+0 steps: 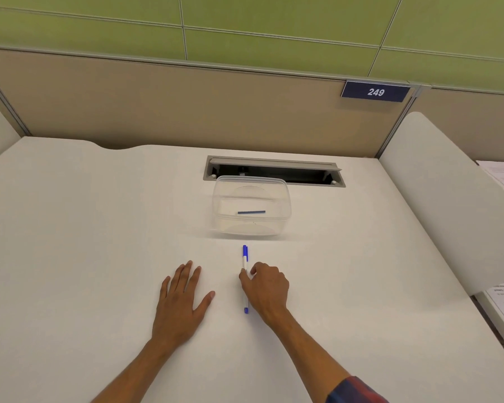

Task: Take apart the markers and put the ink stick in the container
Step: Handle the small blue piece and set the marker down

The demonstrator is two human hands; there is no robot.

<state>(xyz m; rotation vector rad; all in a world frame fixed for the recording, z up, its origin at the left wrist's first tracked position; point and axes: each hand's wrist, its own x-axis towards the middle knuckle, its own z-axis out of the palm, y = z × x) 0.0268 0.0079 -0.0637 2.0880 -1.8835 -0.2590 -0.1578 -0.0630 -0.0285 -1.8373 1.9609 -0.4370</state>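
Bare forearms reach in from the bottom edge, the right one showing a patch of dark patterned sleeve (358,389) near the corner. On the white tabletop (70,228) the left hand (181,298) lies flat, palm down, fingers spread loosely and thumb angled out toward the right, gripping nothing. Just beside it, the right hand (266,289) is curled over a marker (245,258), thumb and fingers closed around the white barrel at about its middle. That marker lies lengthwise, pointing away from the person: its blue cap end sticks out beyond the fingertips toward the far side, and a small blue end shows below the hand on the near side. Whether the marker rests on the surface or is lifted slightly cannot be told. Farther back, near the marker's cap end but apart from it, stands a clear plastic container (285,210) with no lid on it, and one dark blue ink stick (251,212) lies crosswise inside on its bottom. Behind the container sits a grey cable slot (274,164) set into the tabletop, and a partition carries a blue sign (375,92) reading 249.
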